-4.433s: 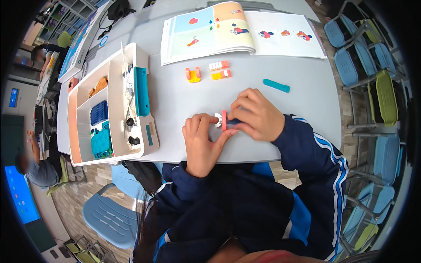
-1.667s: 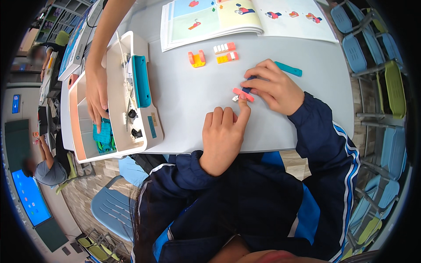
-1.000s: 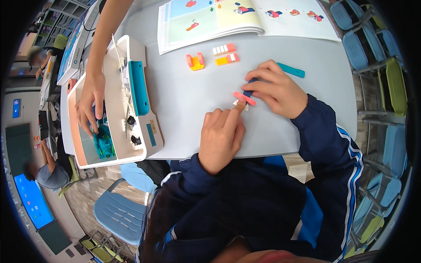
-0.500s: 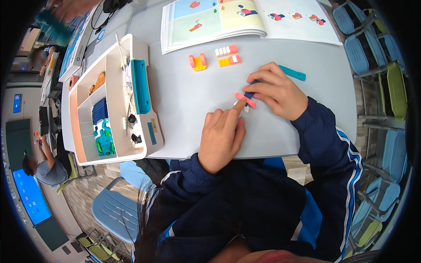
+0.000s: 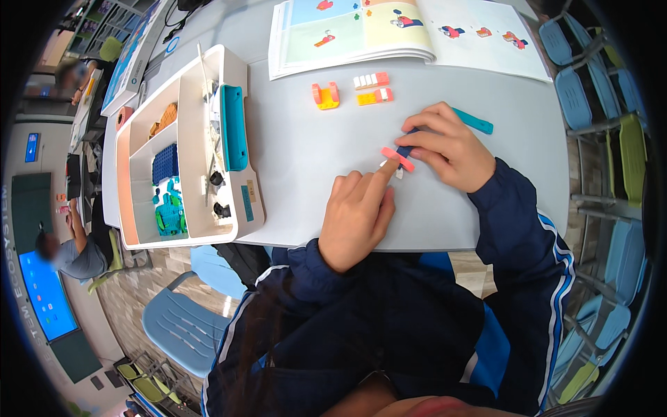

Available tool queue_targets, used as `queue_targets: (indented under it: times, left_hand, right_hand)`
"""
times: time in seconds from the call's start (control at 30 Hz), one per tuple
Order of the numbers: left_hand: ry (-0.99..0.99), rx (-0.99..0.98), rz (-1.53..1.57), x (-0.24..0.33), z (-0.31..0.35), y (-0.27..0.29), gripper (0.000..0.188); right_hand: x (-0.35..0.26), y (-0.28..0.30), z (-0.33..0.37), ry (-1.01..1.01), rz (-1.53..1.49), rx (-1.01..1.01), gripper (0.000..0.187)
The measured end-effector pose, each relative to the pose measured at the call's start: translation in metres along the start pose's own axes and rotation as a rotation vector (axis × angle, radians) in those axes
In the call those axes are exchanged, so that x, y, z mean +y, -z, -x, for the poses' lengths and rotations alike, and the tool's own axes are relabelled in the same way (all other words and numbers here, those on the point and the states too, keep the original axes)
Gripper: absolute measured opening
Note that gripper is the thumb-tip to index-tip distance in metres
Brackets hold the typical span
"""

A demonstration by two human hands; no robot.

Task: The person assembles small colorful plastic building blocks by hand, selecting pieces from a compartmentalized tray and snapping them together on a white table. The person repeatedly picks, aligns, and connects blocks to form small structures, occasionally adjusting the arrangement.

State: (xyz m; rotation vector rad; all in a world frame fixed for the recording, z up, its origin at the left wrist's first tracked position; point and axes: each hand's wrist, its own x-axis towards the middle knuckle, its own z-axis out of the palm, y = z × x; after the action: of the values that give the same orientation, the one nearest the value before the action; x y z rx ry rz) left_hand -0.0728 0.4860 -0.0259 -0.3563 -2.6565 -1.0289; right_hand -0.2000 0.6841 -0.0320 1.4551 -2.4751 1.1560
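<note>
My right hand (image 5: 450, 149) pinches a dark blue building brick (image 5: 405, 150) between thumb and fingers, low over the table. Across it lies a pink bar piece (image 5: 397, 160), and a small white piece (image 5: 399, 174) shows at its near end. The outstretched index finger of my left hand (image 5: 358, 212) touches the pink piece; its thumb stands apart and the other fingers are bent, gripping nothing. A teal bar piece (image 5: 474, 121) lies just beyond my right hand. Farther off sit a yellow and pink U-shaped build (image 5: 325, 96) and two small yellow, white and pink builds (image 5: 372, 81).
A white sorting tray (image 5: 249, 198) with bricks in its compartments stands at the left. An open picture booklet (image 5: 347, 42) lies along the far side. Blue chairs (image 5: 182, 326) are beside the table (image 5: 292, 181), and a person in grey (image 5: 87, 254) is at the far left.
The whole view has shifted slightly, moving the table and hands a little to the right. A nearby person's hand and green sleeve have left the upper left. My hands keep nearly the same pose.
</note>
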Motion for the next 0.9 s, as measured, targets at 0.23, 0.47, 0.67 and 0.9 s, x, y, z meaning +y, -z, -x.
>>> queue_targets:
  times: [0.23, 0.47, 0.67, 0.9]
  left_hand:
    - [0.018, -0.003, -0.005, 0.000, 0.001, 0.000, 0.049]
    - [0.247, 0.325, 0.169, -0.004, -0.006, 0.000, 0.048]
    - [0.182, 0.336, -0.407, -0.039, -0.043, 0.044, 0.036]
    - [0.222, 0.202, -0.314, -0.068, -0.055, 0.038, 0.035]
  right_hand:
    - [-0.001, 0.000, -0.002, 0.005, 0.020, 0.009, 0.029]
    - [0.002, 0.002, -0.001, 0.019, -0.011, -0.011, 0.029]
    - [0.003, 0.000, -0.001, 0.048, -0.007, -0.016, 0.029]
    - [0.003, 0.002, -0.003, 0.041, 0.005, -0.022, 0.023]
